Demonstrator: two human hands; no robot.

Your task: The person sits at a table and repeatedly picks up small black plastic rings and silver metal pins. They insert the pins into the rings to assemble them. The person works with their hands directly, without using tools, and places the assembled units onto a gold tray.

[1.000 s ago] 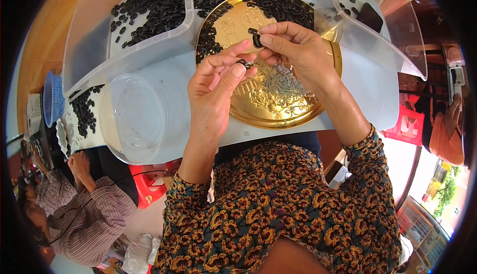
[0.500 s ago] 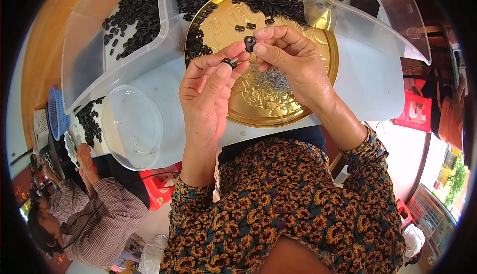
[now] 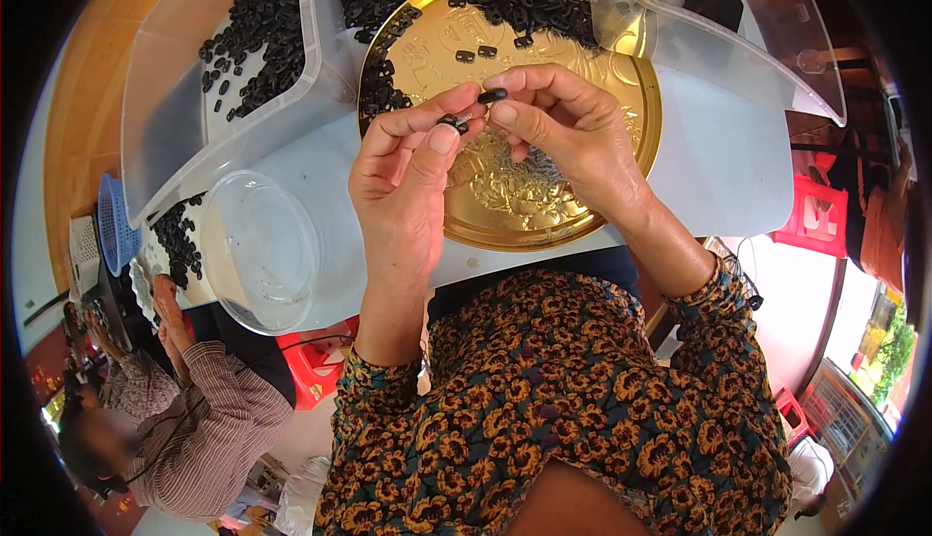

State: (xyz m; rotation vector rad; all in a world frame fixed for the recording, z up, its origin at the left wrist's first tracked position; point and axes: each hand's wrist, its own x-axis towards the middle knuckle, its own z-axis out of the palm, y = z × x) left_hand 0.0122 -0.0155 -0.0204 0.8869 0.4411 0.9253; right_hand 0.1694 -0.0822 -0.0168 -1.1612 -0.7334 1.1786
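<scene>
My left hand (image 3: pixel 403 172) pinches a small black piece (image 3: pixel 452 122) between thumb and fingertips, and a thin metal pin (image 3: pixel 467 117) sticks out of it toward the right. Close beside it, my right hand (image 3: pixel 568 133) grips a small black oval piece (image 3: pixel 492 96) between thumb and forefinger, turned edge-on. Both hands are above a round golden tray (image 3: pixel 550 238). On the tray lie a heap of small silvery metal pins (image 3: pixel 532 179), partly behind my right hand, and many black oval pieces (image 3: pixel 524 12) along the far side.
A clear plastic bin (image 3: pixel 309 12) at the far left holds a pile of black pieces. Another clear bin (image 3: pixel 738 60) stands at the far right. A round clear tub (image 3: pixel 260 245) is at the table's near left. Another person (image 3: pixel 209 410) sits at the left.
My right hand has turned its black piece from face-on, hole showing, to edge-on and lowered it slightly toward the pin. My left hand has barely moved.
</scene>
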